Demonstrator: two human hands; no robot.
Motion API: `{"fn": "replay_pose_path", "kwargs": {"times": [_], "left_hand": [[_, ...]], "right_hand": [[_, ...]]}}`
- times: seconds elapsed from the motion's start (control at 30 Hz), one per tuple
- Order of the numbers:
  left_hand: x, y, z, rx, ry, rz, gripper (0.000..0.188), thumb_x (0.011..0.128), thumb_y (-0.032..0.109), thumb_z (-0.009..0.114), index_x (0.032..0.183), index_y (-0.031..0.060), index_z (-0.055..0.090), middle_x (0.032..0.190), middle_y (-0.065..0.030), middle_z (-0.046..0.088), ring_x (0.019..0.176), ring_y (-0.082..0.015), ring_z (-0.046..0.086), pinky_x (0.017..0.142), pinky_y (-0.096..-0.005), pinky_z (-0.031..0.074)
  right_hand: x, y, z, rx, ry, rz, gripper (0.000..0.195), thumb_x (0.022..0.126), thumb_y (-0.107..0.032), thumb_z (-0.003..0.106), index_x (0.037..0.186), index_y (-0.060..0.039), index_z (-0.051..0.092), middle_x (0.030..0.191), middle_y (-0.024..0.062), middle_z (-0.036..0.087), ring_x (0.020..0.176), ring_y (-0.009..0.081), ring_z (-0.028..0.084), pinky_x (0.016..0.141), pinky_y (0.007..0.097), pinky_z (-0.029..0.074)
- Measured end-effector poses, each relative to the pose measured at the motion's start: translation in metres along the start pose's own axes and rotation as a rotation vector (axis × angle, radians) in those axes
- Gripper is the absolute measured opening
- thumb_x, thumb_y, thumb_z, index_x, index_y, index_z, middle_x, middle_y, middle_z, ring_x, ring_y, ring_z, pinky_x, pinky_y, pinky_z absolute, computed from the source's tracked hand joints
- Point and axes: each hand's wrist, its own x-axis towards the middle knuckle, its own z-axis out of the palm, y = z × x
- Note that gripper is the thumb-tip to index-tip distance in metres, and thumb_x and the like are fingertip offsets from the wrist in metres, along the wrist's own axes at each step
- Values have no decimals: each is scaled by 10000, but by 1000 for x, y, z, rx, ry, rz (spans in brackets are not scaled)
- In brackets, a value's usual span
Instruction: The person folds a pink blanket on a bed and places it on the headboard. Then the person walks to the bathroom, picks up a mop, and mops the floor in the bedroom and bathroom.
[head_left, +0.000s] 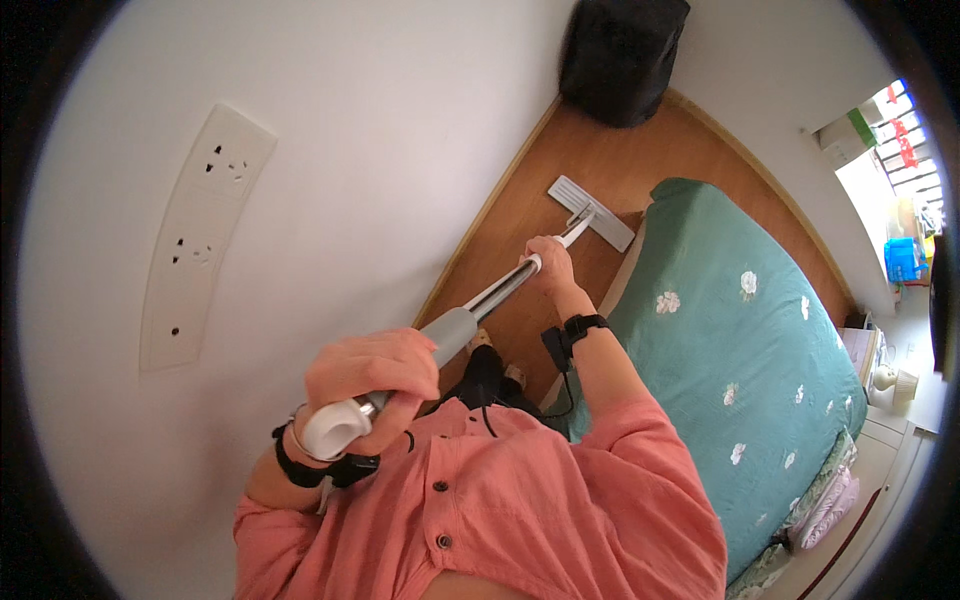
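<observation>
A flat mop slants away from my body, its pale rectangular head (611, 229) lying on the brown wooden floor between the wall and the bed. My left hand (371, 371) is wrapped round the top of the mop handle (450, 334), just past its white looped end cap. Farther down, my right hand (549, 264) grips the pole by a white collar, nearer the mop head. Both wrists wear black straps with small devices, and a thin black cable hangs from the right one.
Right of the mop stands a bed with a green flowered sheet (720, 315). A black covered object (622, 64) sits at the floor's far end. The white wall at left carries a socket panel (202, 247). A lamp (896, 381) and a window are at far right.
</observation>
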Motion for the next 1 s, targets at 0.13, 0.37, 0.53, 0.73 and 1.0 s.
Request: {"fn": "replay_pose_path", "kwargs": {"times": [0.13,0.37,0.53,0.73,1.0], "left_hand": [[-1,42,-15,-6,-64,34,103,835,95,646,780,92,559,558,-3,551,479,-170,570,653,-372,498],[-29,122,-81,-174,-198,-70,147,707,2,648,785,97,568,545,-1,595,457,-149,603,601,-280,493],[-44,141,-107,-113,-390,-111,177,685,-20,647,743,126,564,569,16,608,538,-124,639,676,-247,498],[-76,136,-92,-188,-398,-82,177,715,-1,650,670,138,551,616,-6,609,589,-151,631,677,-295,491],[-107,57,11,167,-96,-82,132,717,-18,641,815,71,644,659,-44,620,637,-206,618,719,-400,487]], "right_hand": [[-37,-42,10,58,-10,-23,164,633,-134,710,643,-92,551,698,110,588,751,346,584,645,443,463],[-94,-162,14,292,-327,-86,171,626,-207,687,645,-103,553,658,134,594,676,374,599,609,474,474],[-104,-188,5,275,-579,-153,180,646,-255,698,663,-105,601,659,145,612,689,376,611,624,473,483],[-81,-165,11,37,-531,-163,184,659,-342,703,764,-192,686,772,89,670,779,322,652,693,442,516],[-55,-62,64,15,-124,-78,142,695,-141,696,690,-62,578,749,118,590,793,346,571,723,432,464]]}}
